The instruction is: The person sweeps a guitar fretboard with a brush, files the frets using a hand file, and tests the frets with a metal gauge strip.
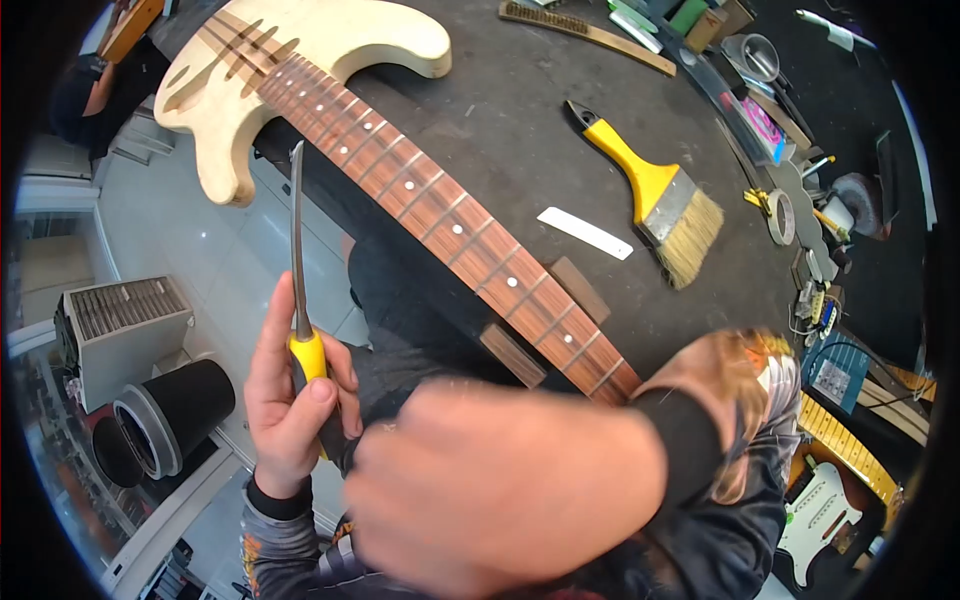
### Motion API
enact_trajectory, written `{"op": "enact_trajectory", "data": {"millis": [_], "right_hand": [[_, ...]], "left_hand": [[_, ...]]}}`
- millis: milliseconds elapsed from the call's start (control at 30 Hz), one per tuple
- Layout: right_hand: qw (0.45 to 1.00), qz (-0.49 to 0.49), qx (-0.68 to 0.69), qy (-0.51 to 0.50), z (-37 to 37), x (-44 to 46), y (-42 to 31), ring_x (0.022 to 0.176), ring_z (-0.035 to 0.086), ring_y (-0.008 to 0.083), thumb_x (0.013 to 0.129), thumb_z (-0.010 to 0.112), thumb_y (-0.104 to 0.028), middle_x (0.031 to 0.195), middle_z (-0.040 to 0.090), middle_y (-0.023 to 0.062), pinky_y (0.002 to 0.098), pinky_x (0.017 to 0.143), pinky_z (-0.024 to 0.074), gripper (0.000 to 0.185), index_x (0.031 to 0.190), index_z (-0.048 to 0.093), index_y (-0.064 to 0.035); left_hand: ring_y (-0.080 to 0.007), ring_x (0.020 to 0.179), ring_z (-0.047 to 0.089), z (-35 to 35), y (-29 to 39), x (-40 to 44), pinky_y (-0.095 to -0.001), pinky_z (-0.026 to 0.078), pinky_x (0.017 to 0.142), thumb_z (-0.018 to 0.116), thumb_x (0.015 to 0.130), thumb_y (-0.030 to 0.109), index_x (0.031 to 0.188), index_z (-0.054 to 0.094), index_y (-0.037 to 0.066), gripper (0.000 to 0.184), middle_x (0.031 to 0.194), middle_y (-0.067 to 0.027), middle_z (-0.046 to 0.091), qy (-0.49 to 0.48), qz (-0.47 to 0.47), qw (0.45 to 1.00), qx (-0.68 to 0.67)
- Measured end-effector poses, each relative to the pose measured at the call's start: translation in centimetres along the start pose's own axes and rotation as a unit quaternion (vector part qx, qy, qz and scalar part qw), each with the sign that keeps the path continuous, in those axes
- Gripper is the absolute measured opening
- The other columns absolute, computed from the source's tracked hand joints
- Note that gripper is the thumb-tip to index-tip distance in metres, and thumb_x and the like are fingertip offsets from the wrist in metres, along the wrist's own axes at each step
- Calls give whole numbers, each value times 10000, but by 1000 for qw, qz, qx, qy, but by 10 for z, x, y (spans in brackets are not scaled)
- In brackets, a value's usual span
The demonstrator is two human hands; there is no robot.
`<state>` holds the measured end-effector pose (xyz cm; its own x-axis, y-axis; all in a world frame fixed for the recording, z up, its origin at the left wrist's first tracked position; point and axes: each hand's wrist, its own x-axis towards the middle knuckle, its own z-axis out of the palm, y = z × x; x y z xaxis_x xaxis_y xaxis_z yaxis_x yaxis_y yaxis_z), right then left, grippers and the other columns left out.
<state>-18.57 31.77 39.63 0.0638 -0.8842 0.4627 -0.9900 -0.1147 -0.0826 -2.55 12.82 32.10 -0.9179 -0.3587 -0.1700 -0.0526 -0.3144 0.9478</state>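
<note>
My left hand (290,400) is closed around the yellow-and-black handle of a file (298,230). Its long, thin, dark metal blade points up, and the tip curves slightly near the guitar body. My right hand (500,480) is a large motion-smeared shape in front of my lap, close to the handle's lower end; its fingers cannot be made out. Diagonally across the bench runs a guitar neck (433,216) with a brown fretboard, metal frets and white dots. It joins an unpainted pale guitar body (385,35). My right forearm hides the neck's near end.
Two dark wooden blocks (579,290) flank the neck. On the dark bench (490,120) lie a yellow-handled paintbrush (645,185), a white strip (585,233) and a wooden-handled brush (590,37). Tools line the right edge. A black bin (185,410) lies at left.
</note>
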Motion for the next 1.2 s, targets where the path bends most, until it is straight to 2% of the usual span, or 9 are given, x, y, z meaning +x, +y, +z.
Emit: {"op": "enact_trajectory", "data": {"millis": [33,200,333,400,467,567,733,900,1200], "right_hand": [[984,21,174,20,-10,-12,32,892,615,244,896,783,-286,970,575,38,400,764,461,188,954,705,-125],[969,208,131,-11,17,-48,96,1103,596,394,761,1020,-184,1150,591,130,487,963,525,571,1195,667,-71],[946,271,180,4,19,-76,135,1087,662,338,957,908,-148,1153,624,138,436,958,554,374,1216,660,-42],[962,272,-20,24,15,-88,149,1075,701,377,943,809,-37,1086,687,138,477,918,552,249,1147,667,-61],[949,311,57,20,2,-84,129,1051,704,368,936,803,-18,1092,693,129,471,921,549,242,1157,721,-74],[984,111,140,-26,-7,-81,108,1064,702,331,886,876,-51,1172,719,110,468,960,574,352,1235,871,-100],[973,195,-111,-59,-23,-101,118,1098,705,333,829,923,-97,1178,742,103,497,976,547,326,1146,851,-73],[976,192,100,-16,-14,-96,77,985,699,295,802,902,-90,1116,728,62,443,859,536,477,1277,853,-82],[989,131,65,-18,3,-98,67,1009,720,239,830,813,-203,1200,737,42,390,842,541,479,1290,845,-73]], "left_hand": [[-152,656,688,-4,-6,-3,-275,591,580,672,1117,117,1916,123,106,969,1077,-171,684,6,6,1000,-9],[-160,633,678,-7,-13,-2,-284,608,564,608,1147,141,1916,113,118,915,1090,-180,672,17,-11,999,-37],[-155,653,679,-6,-12,-5,-282,607,603,589,1156,170,1919,112,122,901,1112,-206,697,10,10,1000,-25],[-151,691,693,-9,-12,-7,-279,603,652,575,1160,170,1921,108,118,894,1149,-229,724,-2,23,1000,5],[-145,714,693,-15,-15,-12,-277,591,677,568,1166,189,1920,111,107,885,1173,-246,739,-16,29,997,73],[-133,695,666,-13,-7,-19,-273,568,684,591,1166,249,1909,159,73,878,1120,-239,757,-43,-1,980,196],[-170,771,709,-11,4,-17,-335,562,699,688,1088,108,1800,460,-18,758,986,-168,786,-160,111,905,377],[-274,659,654,-2,15,-25,-389,503,619,813,950,-5,1679,646,26,749,852,-91,692,-183,109,856,471],[-245,571,528,8,10,-34,-406,449,542,908,908,34,1652,725,173,778,751,-49,498,-154,102,848,496]]}}
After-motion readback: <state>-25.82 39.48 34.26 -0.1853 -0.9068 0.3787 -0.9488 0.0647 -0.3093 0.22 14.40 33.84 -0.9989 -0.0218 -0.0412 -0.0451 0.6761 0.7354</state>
